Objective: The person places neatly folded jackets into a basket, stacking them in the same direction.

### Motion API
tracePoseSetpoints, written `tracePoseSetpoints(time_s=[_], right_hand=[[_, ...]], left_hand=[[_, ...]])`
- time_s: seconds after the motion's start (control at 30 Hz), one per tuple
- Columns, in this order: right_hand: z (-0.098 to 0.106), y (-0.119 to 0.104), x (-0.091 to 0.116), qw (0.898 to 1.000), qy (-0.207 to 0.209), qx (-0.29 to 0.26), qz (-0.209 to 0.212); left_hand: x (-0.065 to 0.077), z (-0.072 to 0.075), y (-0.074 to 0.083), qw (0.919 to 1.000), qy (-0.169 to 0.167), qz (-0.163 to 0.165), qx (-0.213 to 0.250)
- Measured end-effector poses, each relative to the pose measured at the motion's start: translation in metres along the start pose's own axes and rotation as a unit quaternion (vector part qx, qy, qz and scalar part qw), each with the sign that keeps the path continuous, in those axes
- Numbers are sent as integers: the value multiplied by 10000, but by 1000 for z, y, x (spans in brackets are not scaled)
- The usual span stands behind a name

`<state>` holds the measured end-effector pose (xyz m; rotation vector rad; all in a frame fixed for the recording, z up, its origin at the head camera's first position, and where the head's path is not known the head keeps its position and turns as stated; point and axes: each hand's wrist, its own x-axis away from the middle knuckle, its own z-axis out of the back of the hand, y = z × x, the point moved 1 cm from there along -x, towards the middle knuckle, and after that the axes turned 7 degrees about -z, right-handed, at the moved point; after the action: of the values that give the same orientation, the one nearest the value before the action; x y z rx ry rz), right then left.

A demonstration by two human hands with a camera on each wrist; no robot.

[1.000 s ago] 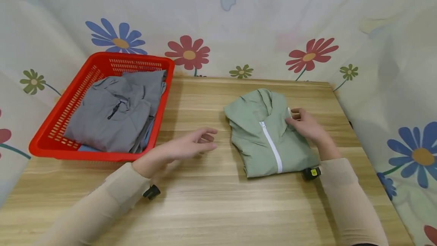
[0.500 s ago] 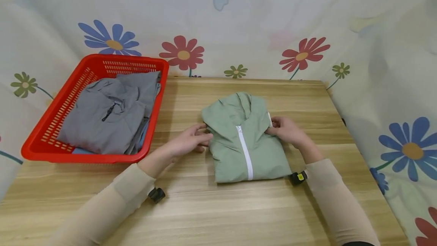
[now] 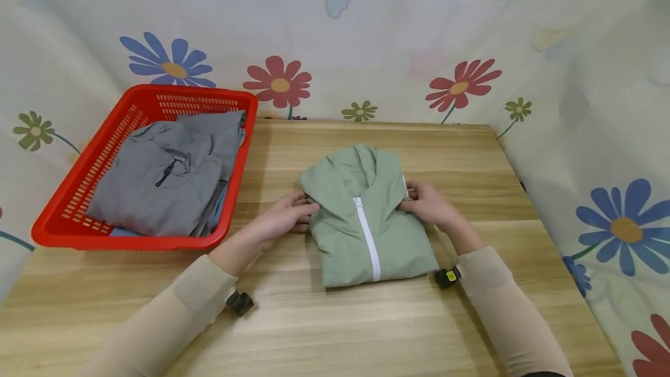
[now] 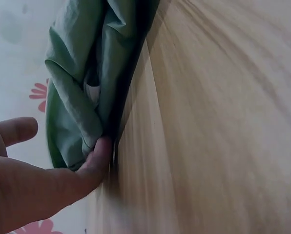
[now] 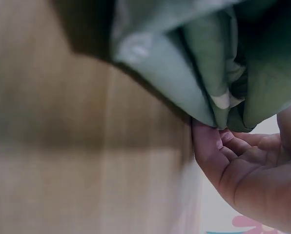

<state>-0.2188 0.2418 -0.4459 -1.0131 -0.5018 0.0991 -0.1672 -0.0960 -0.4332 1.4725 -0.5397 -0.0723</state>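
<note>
A folded light-green jacket [image 3: 342,249] with a white zipper lies on the wooden table, collar toward the back. At its left edge is my left hand [image 3: 280,217]. In the left wrist view, a fingertip [image 4: 100,151] touches the bottom of the folded layers while the thumb stands apart from the cloth. My right hand [image 3: 434,208] grips the opposite edge, thumb over the top and fingers at the side. The right wrist view shows those fingers [image 5: 211,148] tucked at the underside of the green folds [image 5: 170,78].
Left of the jacket stands a red plastic basket [image 3: 238,182] holding folded grey garments [image 3: 157,191], with some blue cloth beneath. A flower-printed curtain [image 3: 392,34] hangs behind the wooden table [image 3: 324,330] and along its right side.
The jacket has slid left and slightly toward me, with my right hand moving along with it. My left hand has come up to the jacket's left edge.
</note>
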Motion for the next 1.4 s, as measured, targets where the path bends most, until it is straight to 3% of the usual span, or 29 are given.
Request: tracePoseSetpoints(time_s=[0.23,0.37,0.5,0.67,0.97,1.4], right_hand=[[-1,1,4,9999,-32,-34,99],[4,3,10,9994,-328,-23,115],[11,4,13,9979,-644,-28,-17],[11,5,16,9982,-580,-138,-67],[-2,7,14,9976,-299,-620,48],[-9,-20,17,9957,-11,-651,665]], left_hand=[[-5,-8,-2,9983,199,-105,540],[-11,-13,-5,9969,330,-11,715],[-16,-12,-8,9951,486,19,858],[-22,-10,-12,9932,654,-61,957],[-25,-12,-16,9889,1176,-413,812],[-2,1,-2,9847,1555,-773,170]])
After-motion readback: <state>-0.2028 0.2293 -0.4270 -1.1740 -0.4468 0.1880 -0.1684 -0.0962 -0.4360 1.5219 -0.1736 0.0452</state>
